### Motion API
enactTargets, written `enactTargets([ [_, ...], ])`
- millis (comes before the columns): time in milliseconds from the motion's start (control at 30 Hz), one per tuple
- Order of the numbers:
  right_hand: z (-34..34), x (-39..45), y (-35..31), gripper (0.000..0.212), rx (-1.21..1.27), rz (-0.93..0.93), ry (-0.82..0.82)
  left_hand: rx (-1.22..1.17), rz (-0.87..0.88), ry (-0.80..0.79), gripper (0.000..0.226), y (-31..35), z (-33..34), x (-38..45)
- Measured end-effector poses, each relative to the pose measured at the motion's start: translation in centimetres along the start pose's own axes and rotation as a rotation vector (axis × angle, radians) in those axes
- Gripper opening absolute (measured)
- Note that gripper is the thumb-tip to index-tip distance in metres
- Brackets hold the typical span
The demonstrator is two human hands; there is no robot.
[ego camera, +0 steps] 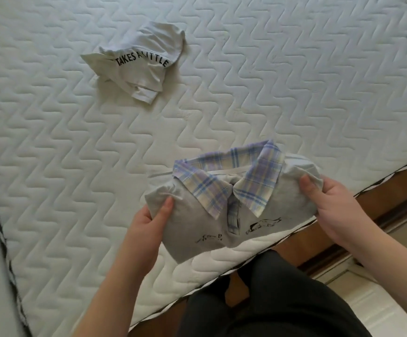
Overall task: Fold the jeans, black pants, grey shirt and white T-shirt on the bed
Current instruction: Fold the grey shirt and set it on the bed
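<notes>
The grey shirt [192, 229], with a blue and yellow plaid collar and small black drawings on the chest, is folded into a compact rectangle near the front edge of the bed. My left hand [154, 217] grips its left side with the thumb on top. My right hand [331, 205] grips its right side the same way. The white T-shirt [141, 57] with black lettering lies crumpled on the mattress further back and to the left. No jeans or black pants show on the bed.
The white quilted mattress [282, 93] fills most of the view. Its front edge runs diagonally past a brown wooden bed frame [367, 207] and a pale floor [380, 300]. My legs in dark trousers [270, 300] stand against the bed.
</notes>
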State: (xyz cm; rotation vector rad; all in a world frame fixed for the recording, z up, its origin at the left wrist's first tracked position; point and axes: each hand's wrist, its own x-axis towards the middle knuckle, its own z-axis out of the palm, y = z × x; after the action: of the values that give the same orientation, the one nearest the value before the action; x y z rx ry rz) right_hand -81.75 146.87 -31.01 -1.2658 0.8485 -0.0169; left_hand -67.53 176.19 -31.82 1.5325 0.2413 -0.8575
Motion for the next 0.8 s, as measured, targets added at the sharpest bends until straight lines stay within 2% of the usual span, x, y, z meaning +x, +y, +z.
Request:
enactTargets([
  [167, 0.2, -4.4, -0.6, 0.029, 0.096, 0.046, -0.010, -0.094, 0.013, -0.012, 0.033, 0.4, -1.5, -4.5],
  [267, 0.6, -7.3, -1.1, 0.036, 0.122, 0.029, -0.006, -0.072, 0.035, -0.013, 0.031, 0.8, -1.5, -6.7],
  [400, 0.8, -11.3, -1.8, 0.031, 0.127, -0.026, 0.011, -0.088, 0.023, -0.066, 0.026, 1.4, -1.9, -8.3],
  [600, 1.0, -16.3, -1.3, 0.047, 0.140, -0.110, 0.267, -0.039, 0.019, -0.211, 0.025, 1.6, -0.5, -8.9],
  [800, -0.9, -20.1, -0.6, 0.026, 0.216, -0.205, 0.477, 0.043, 0.037, -0.329, 0.039, 2.7, 3.1, -8.5],
])
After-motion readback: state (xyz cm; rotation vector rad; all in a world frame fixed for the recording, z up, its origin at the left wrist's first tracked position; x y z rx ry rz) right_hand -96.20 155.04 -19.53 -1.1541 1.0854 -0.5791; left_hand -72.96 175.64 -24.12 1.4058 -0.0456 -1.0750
